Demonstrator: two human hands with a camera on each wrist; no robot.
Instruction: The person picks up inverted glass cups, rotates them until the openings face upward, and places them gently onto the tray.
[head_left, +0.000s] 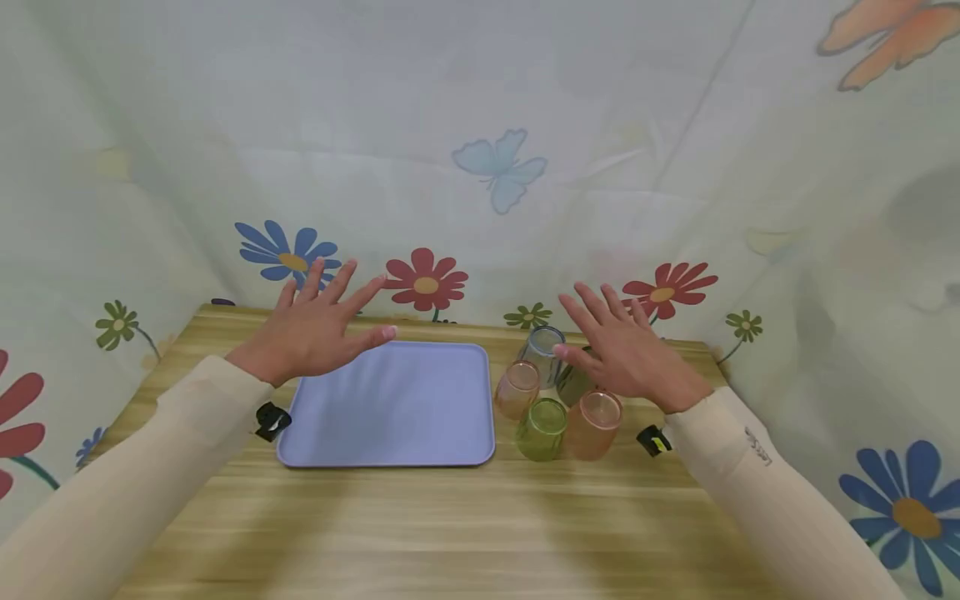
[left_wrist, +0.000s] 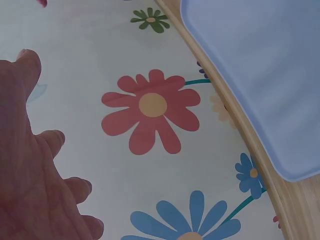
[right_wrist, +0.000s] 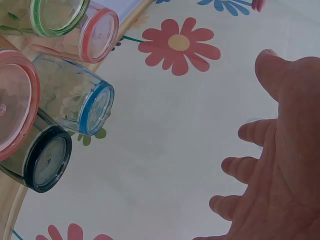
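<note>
"Blue glass [head_left: 542,357] at eleven, dark glass [head_left: 574,387] at one, orange glass [head_left: 592,429] at four, green glass [head_left: 542,432] at seven, pink glass [head_left: 517,392] at nine — a close cluster, bottoms up. Where on the counter [head_left: 480,533]?"

"At three o'clock from the lavender tray [head_left: 397,408], just beside it. Behind, at twelve, hangs a cloth [head_left: 375,92] printed with flowers and butterflies."

"And the hands?"

"Left hand [head_left: 306,333] hovers over the tray's eleven-o'clock corner; right hand [head_left: 630,354] is raised at the cluster's two o'clock. On both, the fingers are straight and fanned wide — holding nothing."

"Anything in the way?"

"From the head view, the right hand covers part of the dark glass, and the left one hides that tray corner. Green and orange stand on the near side, six-o'clock-ward of the dark one. Black wrist pieces [head_left: 654,440] show below both cuffs [head_left: 693,421]."
</note>
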